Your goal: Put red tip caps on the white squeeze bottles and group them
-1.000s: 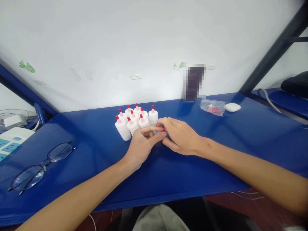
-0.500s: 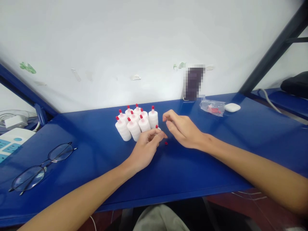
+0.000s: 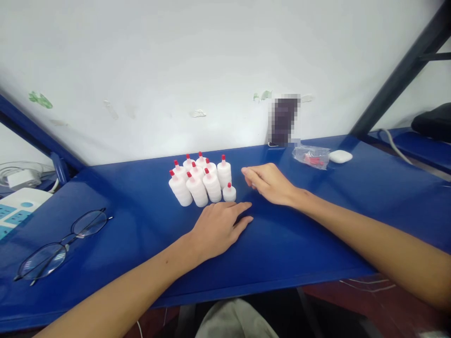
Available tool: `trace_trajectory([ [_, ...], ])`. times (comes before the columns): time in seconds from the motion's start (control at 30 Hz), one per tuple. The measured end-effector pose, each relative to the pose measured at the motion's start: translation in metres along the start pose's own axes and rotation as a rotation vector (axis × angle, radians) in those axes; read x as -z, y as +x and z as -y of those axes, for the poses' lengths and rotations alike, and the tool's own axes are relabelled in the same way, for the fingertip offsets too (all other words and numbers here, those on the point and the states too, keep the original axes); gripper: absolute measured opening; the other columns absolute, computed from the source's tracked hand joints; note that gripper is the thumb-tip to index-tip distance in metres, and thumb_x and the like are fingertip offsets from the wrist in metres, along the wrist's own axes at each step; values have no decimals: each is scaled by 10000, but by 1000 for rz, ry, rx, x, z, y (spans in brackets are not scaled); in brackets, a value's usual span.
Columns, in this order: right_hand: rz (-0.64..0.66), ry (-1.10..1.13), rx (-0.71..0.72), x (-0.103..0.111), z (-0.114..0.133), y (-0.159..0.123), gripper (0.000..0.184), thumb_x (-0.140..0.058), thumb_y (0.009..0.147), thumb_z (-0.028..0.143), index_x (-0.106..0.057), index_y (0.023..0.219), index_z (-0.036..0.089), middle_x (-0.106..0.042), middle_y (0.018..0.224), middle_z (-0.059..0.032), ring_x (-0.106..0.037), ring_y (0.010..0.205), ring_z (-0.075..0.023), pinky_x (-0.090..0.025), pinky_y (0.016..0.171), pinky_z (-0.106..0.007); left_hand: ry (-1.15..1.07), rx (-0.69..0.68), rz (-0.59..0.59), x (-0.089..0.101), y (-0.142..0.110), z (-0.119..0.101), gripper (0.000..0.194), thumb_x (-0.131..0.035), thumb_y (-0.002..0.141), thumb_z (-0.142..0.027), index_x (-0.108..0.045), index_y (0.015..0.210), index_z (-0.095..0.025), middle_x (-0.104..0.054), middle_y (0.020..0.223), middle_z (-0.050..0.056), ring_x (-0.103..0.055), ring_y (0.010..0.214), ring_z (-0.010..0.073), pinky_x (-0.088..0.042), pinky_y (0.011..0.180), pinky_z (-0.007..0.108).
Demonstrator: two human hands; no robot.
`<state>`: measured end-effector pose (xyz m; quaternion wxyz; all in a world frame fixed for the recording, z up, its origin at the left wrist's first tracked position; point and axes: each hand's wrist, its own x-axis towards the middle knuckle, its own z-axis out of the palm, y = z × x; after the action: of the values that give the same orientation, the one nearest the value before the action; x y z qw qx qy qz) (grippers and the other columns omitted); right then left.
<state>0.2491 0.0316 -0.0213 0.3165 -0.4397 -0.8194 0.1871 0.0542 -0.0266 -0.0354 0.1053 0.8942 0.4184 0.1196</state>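
Several white squeeze bottles [image 3: 196, 193] with pointed nozzles and small red tips stand upright in a tight group on the blue table. Close to the group's right front sits a separate white nozzle cap [image 3: 229, 193] with a red tip. My left hand [image 3: 221, 227] rests palm down just in front of it, thumb and index finger stretched apart, with no held thing visible. To the right, my right hand [image 3: 266, 182] hovers closed, fingertips pinched together. Whatever it may hold is hidden or too small to tell.
Eyeglasses [image 3: 63, 245] lie at the left, near a white and blue power strip [image 3: 21, 206]. A clear plastic bag [image 3: 312, 157] with red pieces lies at the back right beside a white rounded case [image 3: 340, 157]. A blurred phone-like object [image 3: 284, 122] leans on the wall.
My left hand has moved toward me and opened out, uncovering the nozzle cap. My right hand's fingers have closed. The loose red tip on the table is no longer visible.
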Motion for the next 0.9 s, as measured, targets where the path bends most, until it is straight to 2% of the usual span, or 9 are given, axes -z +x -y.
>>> trace_trajectory([
  [0.1,0,58,-33,4,2,-1,381,-335,962,275,-464,614,186,-464,537,37,-445,516,-103,-318,594,-267,19,32,-24,1,2,2,397,-440,989,-398,-556,1332,-235,-730,1037,58,-688,800,208,-522,691,324],
  [0.2,34,74,-41,7,2,-1,271,-330,914,188,-458,674,195,-446,567,42,-434,530,-109,-319,587,-267,23,20,-25,2,1,2,344,-443,991,-371,-624,1238,-214,-733,1014,60,-695,872,218,-536,753,329],
  [0.33,78,61,12,8,-2,1,242,-346,943,245,-572,986,171,-570,734,4,-518,633,-131,-377,635,-270,-4,-10,-32,2,1,4,292,-419,1004,-291,-674,1111,-200,-725,955,55,-687,883,200,-525,798,317],
  [0.4,47,78,24,7,-4,2,266,-420,934,304,-604,1062,161,-605,768,-8,-537,652,-135,-389,639,-270,-28,-10,-41,2,0,4,273,-424,1003,-289,-672,1063,-191,-716,942,51,-680,856,199,-517,774,318],
  [0.47,-36,124,1,5,-5,2,238,-493,894,328,-653,926,155,-605,710,-1,-524,623,-131,-382,616,-265,-69,-11,-61,2,0,4,254,-433,1002,-309,-655,1033,-190,-710,944,43,-668,815,191,-506,734,314],
  [0.53,-111,202,-24,6,-5,2,232,-520,850,312,-625,716,155,-570,613,9,-487,563,-120,-361,574,-262,-139,-25,-107,2,0,1,227,-457,995,-329,-638,1021,-194,-709,955,34,-658,799,178,-494,706,298],
  [0.63,-119,309,12,8,-2,0,264,-476,822,275,-555,592,171,-546,557,1,-475,560,-132,-358,577,-278,-286,-38,-229,4,-1,-5,153,-555,954,-324,-641,995,-204,-715,924,6,-638,754,139,-472,672,255],
  [0.77,-10,313,160,11,5,-3,249,-453,795,248,-571,587,178,-629,666,-37,-541,750,-182,-400,743,-317,-427,40,-431,8,-2,-11,107,-678,871,-311,-681,903,-209,-696,803,-22,-513,570,85,-416,579,228],
  [0.9,261,456,111,10,14,-8,240,-425,805,233,-577,631,167,-588,595,-10,-518,581,-137,-404,602,-274,-473,92,-572,11,-2,-10,134,-712,838,-340,-694,866,-210,-642,720,-26,-361,502,71,-327,507,231],
])
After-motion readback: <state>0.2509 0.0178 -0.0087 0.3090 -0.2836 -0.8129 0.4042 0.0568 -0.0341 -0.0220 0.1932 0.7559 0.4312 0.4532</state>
